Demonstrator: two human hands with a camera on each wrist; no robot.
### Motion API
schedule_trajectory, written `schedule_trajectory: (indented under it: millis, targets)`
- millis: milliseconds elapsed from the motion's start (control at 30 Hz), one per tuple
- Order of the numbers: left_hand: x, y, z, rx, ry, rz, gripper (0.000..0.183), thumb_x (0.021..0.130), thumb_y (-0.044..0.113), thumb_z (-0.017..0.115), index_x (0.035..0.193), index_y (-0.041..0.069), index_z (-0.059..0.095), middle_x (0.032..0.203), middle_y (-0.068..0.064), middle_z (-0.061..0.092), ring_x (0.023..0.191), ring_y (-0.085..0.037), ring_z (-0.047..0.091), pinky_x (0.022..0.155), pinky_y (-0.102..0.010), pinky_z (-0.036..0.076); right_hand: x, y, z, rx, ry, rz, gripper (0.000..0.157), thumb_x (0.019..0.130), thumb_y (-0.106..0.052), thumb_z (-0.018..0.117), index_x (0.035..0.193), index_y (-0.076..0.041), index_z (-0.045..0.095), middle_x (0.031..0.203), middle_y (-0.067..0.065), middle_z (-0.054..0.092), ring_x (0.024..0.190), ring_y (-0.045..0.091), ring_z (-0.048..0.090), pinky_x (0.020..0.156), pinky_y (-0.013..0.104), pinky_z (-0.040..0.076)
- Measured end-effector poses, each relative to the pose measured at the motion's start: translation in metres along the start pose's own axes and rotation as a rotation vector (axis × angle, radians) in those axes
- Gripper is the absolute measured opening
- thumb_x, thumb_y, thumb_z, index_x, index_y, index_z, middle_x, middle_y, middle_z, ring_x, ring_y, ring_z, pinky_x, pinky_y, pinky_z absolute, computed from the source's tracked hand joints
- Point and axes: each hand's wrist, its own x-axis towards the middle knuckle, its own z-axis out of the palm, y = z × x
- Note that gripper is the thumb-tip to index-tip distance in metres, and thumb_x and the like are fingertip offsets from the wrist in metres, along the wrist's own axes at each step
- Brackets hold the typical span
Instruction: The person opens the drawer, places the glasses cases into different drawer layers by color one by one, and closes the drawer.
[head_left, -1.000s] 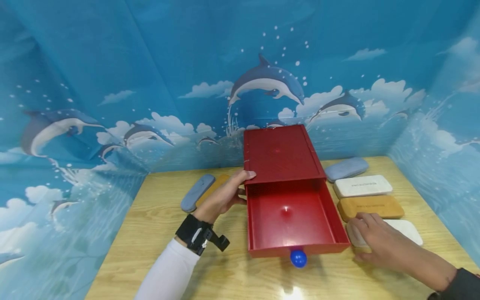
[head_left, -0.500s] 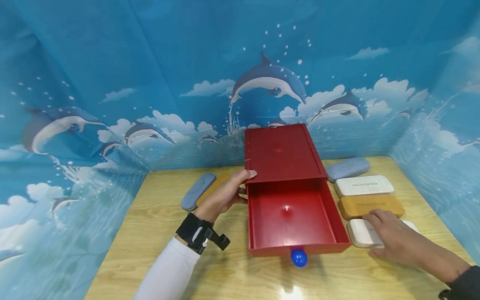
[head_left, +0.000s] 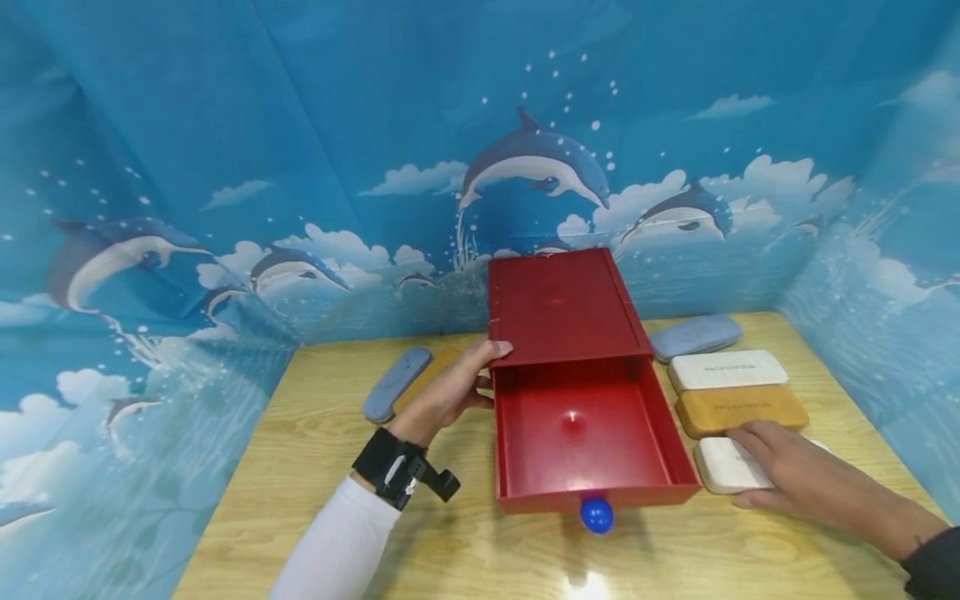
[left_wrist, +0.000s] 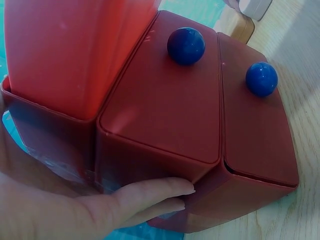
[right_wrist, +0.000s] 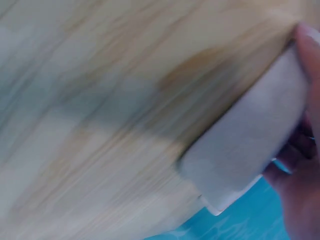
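A red plastic drawer cabinet [head_left: 558, 308] stands at the centre, its top drawer [head_left: 600, 462] pulled out with a blue knob [head_left: 597, 517] on the front. My left hand [head_left: 450, 392] steadies the cabinet's left side, thumb over the top edge. In the left wrist view, its straight fingers [left_wrist: 152, 195] lie flat along the side wall, and two lower drawers show closed. On the right, a white glasses case [head_left: 723, 467] lies on the table, and my right hand [head_left: 810, 479] grips it across its width. The right wrist view shows thumb and fingers at opposite edges of the case [right_wrist: 245, 125].
Behind the gripped case lie a mustard glasses case [head_left: 742, 408], another white case [head_left: 727, 371] and a grey-blue case [head_left: 696, 336]. Left of the cabinet are a grey-blue case [head_left: 397, 383] and a mustard case [head_left: 431, 375]. A dolphin-print curtain [head_left: 360, 125] encloses the wooden table [head_left: 300, 500].
My right hand has slid right along the near white case, from its left end toward its middle, uncovering more of that end. The left hand and the cabinet have stayed put.
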Motion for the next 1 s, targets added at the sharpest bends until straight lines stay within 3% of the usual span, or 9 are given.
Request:
schedule_trajectory:
  millis: [200, 467, 733, 1000]
  targets:
    - [0.000, -0.002, -0.001, 0.010, 0.006, 0.001, 0.063, 0.089, 0.054, 0.052, 0.139, 0.021, 0.034, 0.131, -0.012, 0.046, 0.103, -0.034, 0.058, 0.078, -0.048, 0.052, -0.003, 0.004, 0.006, -0.063, -0.016, -0.042, 0.082, 0.076, -0.063, 0.066, 0.127, -0.001, 0.050, 0.116, 0.007, 0.054, 0.104, 0.021, 0.051, 0.082, 0.043, 0.048]
    - [0.002, -0.002, 0.000, 0.009, 0.026, -0.007, 0.064, 0.087, 0.053, 0.053, 0.138, 0.020, 0.034, 0.131, -0.013, 0.046, 0.102, -0.033, 0.059, 0.076, -0.046, 0.053, -0.005, 0.010, 0.018, -0.094, 0.052, -0.112, 0.084, 0.078, -0.063, 0.064, 0.126, 0.003, 0.049, 0.117, 0.011, 0.053, 0.108, 0.024, 0.047, 0.090, 0.037, 0.031]
    - [0.002, -0.003, 0.002, 0.033, 0.012, 0.011, 0.063, 0.088, 0.055, 0.053, 0.138, 0.021, 0.035, 0.131, -0.012, 0.047, 0.101, -0.033, 0.060, 0.077, -0.049, 0.052, -0.008, 0.014, 0.025, -0.154, 0.093, -0.138, 0.079, 0.079, -0.064, 0.061, 0.121, 0.002, 0.050, 0.105, 0.012, 0.055, 0.096, 0.026, 0.051, 0.082, 0.044, 0.043]
    - [0.002, -0.003, 0.002, 0.026, 0.014, 0.025, 0.065, 0.088, 0.055, 0.052, 0.139, 0.021, 0.034, 0.131, -0.012, 0.046, 0.100, -0.034, 0.060, 0.076, -0.047, 0.053, -0.003, 0.012, 0.027, -0.164, 0.165, -0.152, 0.076, 0.081, -0.065, 0.057, 0.110, 0.005, 0.052, 0.092, 0.012, 0.052, 0.084, 0.027, 0.050, 0.071, 0.045, 0.044]
